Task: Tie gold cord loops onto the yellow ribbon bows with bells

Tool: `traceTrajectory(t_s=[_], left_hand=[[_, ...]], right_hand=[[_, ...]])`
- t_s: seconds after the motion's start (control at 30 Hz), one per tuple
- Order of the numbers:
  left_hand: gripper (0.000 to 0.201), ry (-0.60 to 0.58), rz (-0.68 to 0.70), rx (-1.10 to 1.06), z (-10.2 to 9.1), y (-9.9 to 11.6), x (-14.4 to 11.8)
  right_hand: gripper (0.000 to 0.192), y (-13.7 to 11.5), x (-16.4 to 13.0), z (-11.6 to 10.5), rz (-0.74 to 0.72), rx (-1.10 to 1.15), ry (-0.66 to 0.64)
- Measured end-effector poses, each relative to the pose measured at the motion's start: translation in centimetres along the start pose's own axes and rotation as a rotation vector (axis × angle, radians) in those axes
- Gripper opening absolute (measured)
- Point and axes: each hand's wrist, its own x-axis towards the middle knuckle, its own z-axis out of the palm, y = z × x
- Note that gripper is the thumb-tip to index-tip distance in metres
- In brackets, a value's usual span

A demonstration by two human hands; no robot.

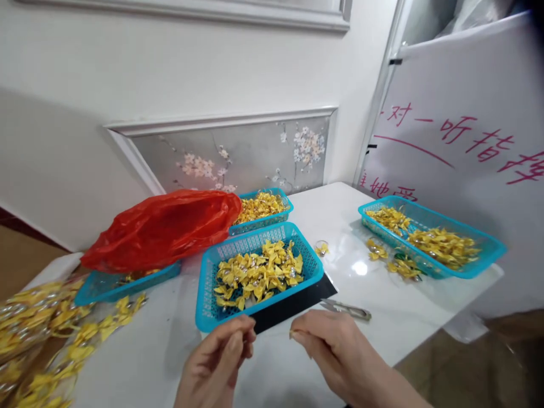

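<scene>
My left hand (221, 360) is in a pinch, thumb against the curled fingers, just in front of the nearest blue basket (203, 297). To its right, my right hand (329, 345) also pinches, fingertips pointing left; a tiny pale bit shows at them. Whatever either hand holds is too small to make out. Yellow ribbon bows with shiny beads (259, 272) fill much of that basket. A pair of thread snips (351, 310) lies on the table just beyond my right hand. Partly under the basket is a flat black sheet (293, 306).
Another blue basket of yellow bows (480, 266) stands at the right, loose bows (376, 249) beside it. A further basket (261, 220) is at the back. A red plastic bag (161, 232) covers part of a left basket (127, 289). Strung yellow bows (80, 351) lie at the left edge.
</scene>
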Motion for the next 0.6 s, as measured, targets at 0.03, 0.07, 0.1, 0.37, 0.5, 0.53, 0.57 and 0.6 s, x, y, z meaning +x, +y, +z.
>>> traceTrajectory(t_s=[0.03, 0.07, 0.1, 0.37, 0.5, 0.53, 0.57, 0.6], left_hand=[[0.035, -0.002, -0.020, 0.061, 0.2, -0.2, 0.0], [0.039, -0.014, -0.047, 0.108, 0.5, -0.4, -0.1], [0.042, -0.044, -0.082, 0.137, 0.9, -0.6, -0.3], [0.046, -0.241, -0.305, 0.017, 3.0, -1.6, -1.2], [0.037, -0.205, -0.289, 0.029, 2.7, -2.1, -0.8], [0.035, -0.204, -0.282, 0.039, 2.7, -2.2, -0.7], [0.034, -0.206, -0.276, 0.052, 2.6, -2.4, -0.6], [0.035, -0.211, -0.271, 0.065, 2.5, -2.5, -0.5]], right_hand=[[0.024, -0.2, 0.0, -0.2, 0.004, 0.009, 0.001], [0.024, -0.4, 0.1, -0.5, 0.006, 0.017, -0.004], [0.024, -0.5, 0.1, -0.7, 0.006, 0.026, -0.013], [0.024, -0.2, 0.1, -1.2, -0.036, 0.011, -0.007], [0.023, -0.2, 0.3, -1.4, -0.007, -0.022, 0.013], [0.023, -0.2, 0.4, -1.4, -0.011, -0.027, 0.020], [0.023, -0.2, 0.5, -1.4, -0.018, -0.030, 0.025], [0.023, -0.2, 0.6, -1.4, -0.020, -0.032, 0.028]])
